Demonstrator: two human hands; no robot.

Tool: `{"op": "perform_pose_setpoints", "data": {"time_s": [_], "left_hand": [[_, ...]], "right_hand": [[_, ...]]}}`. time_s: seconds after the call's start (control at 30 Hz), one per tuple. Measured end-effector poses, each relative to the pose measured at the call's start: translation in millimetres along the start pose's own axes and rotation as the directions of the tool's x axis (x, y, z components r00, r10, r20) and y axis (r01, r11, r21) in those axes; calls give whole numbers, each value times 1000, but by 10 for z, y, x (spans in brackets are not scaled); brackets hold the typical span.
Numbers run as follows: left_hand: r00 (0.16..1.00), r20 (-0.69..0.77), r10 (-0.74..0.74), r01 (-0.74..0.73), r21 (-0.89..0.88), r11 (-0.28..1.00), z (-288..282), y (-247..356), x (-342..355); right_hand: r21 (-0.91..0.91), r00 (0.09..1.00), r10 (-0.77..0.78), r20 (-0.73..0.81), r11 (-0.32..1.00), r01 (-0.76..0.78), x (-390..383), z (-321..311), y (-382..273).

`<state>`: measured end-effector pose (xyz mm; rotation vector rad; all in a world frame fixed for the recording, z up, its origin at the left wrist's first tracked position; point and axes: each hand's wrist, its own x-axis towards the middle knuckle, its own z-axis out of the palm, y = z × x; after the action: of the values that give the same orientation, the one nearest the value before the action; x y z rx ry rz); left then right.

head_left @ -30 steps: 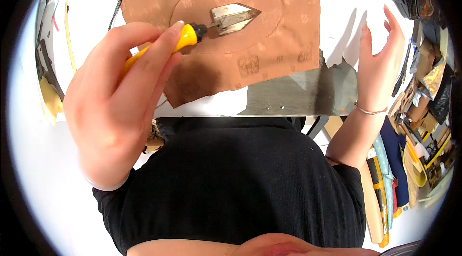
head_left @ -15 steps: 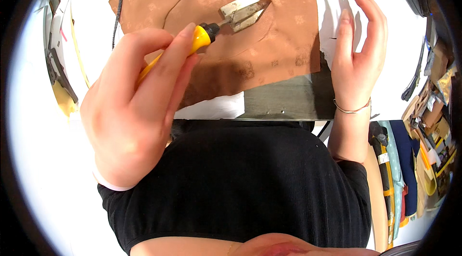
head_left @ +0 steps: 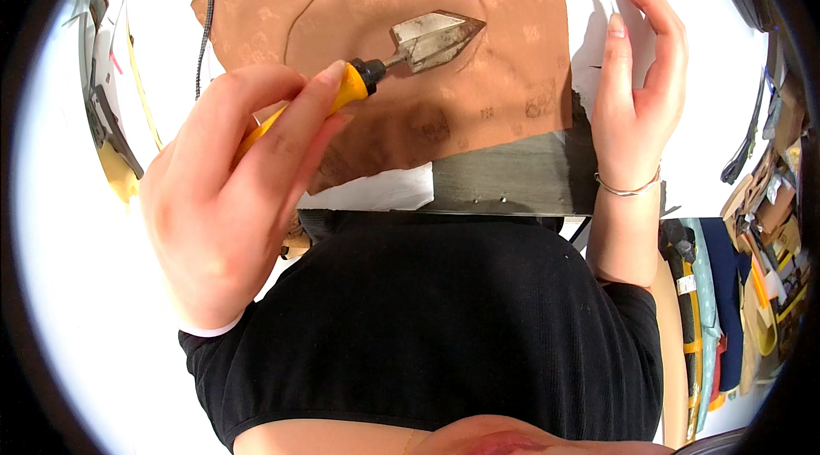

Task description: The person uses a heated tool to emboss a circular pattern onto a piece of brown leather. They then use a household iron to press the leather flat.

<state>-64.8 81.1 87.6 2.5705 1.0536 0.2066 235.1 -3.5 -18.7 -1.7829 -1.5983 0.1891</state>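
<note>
My left hand [head_left: 235, 177] grips the yellow handle with black collar [head_left: 348, 86] of a metal tool. The tool's arrow-shaped head [head_left: 431, 40] lies over a piece of brown patterned sheet [head_left: 525, 83], inside the right part of a thin oval line drawn or cut on it; whether it touches the sheet I cannot tell. My right hand [head_left: 636, 88] is open, fingers curved and apart, holding nothing, on or just above the white surface right of the brown sheet.
A dark grey board [head_left: 487, 177] and white paper [head_left: 393, 186] show under the sheet at the front edge. A braided cord [head_left: 206, 19] runs along the left. Rolls of material [head_left: 722, 284] and piled scraps [head_left: 777, 199] are at the right.
The tool's head has shifted right along the sheet, dipping slightly in the last half second, with my left hand following. My right hand has moved left and farther up the white surface.
</note>
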Motion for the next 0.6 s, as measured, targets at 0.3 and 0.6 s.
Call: {"op": "perform_pose_setpoints", "data": {"time_s": [0.3, 0.6], "left_hand": [[999, -14, 50, -51, -40, 998, -33, -102, 114], [987, 60, 146, -146, -7, 989, -178, -227, 426]], "right_hand": [[43, 1000, 25, -12, 999, -24, -34, 16, 23], [88, 999, 45, -30, 995, -42, -42, 21, 55]]}}
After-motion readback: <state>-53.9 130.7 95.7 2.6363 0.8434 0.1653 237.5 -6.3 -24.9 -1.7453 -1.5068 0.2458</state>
